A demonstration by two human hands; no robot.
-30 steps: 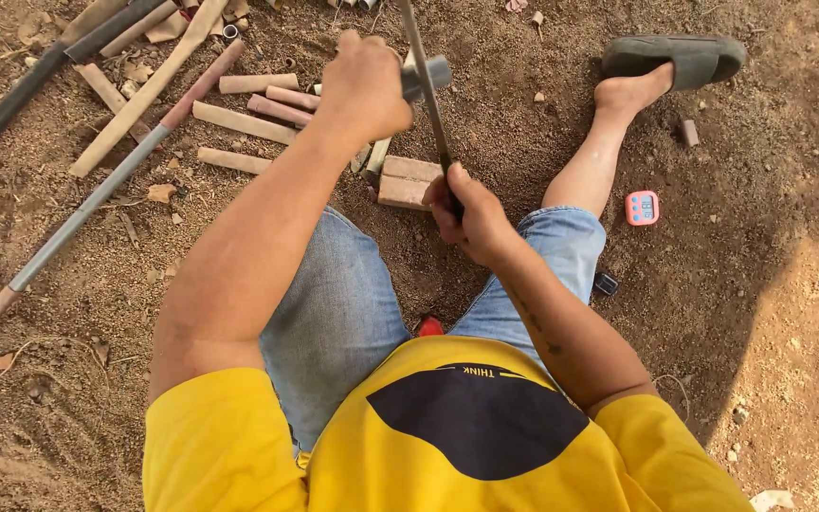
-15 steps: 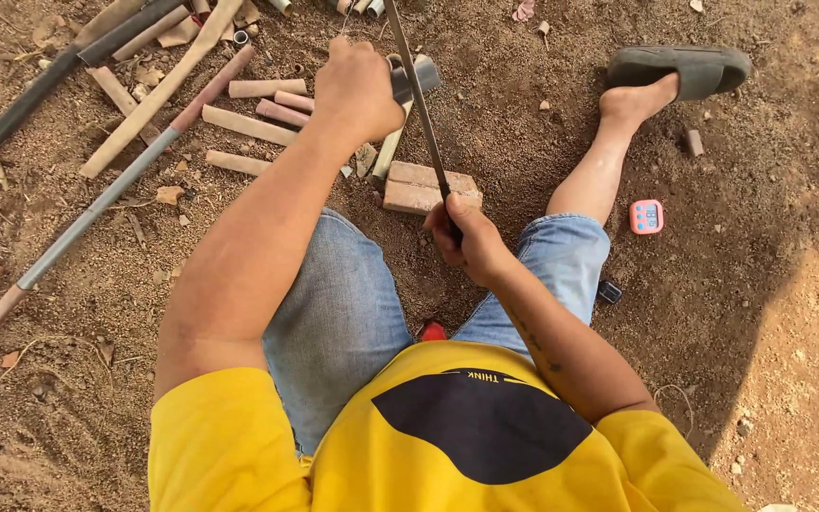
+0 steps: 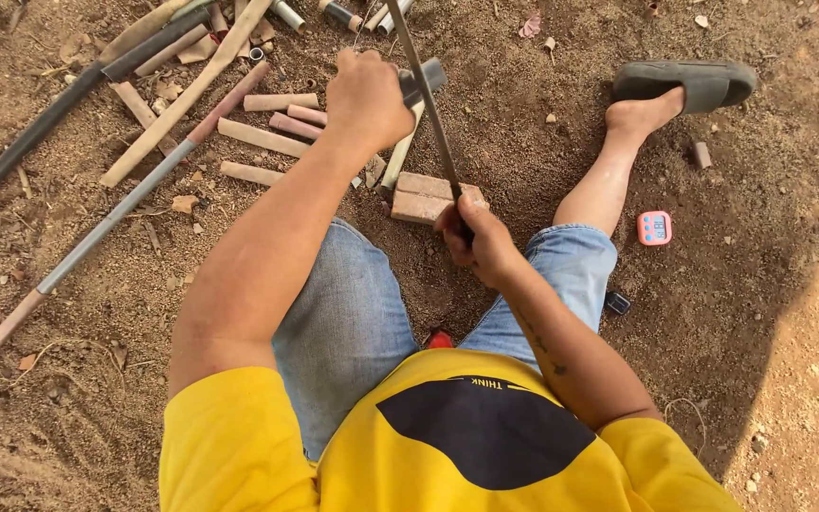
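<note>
1. A person in a yellow shirt (image 3: 447,446) and jean shorts sits on bare dirt, legs spread.
2. The left hand (image 3: 367,95) grips a grey pipe (image 3: 426,79) lying over a brick (image 3: 428,197).
3. The right hand (image 3: 481,242) holds the near end of a thin saw blade (image 3: 424,95), which slants up across the pipe.
4. Cut pipe pieces (image 3: 263,137) lie left of the hand, beside long poles (image 3: 116,213).
5. A sandal (image 3: 689,83) is on the right foot; a pink timer (image 3: 654,228) lies near that leg.
</note>
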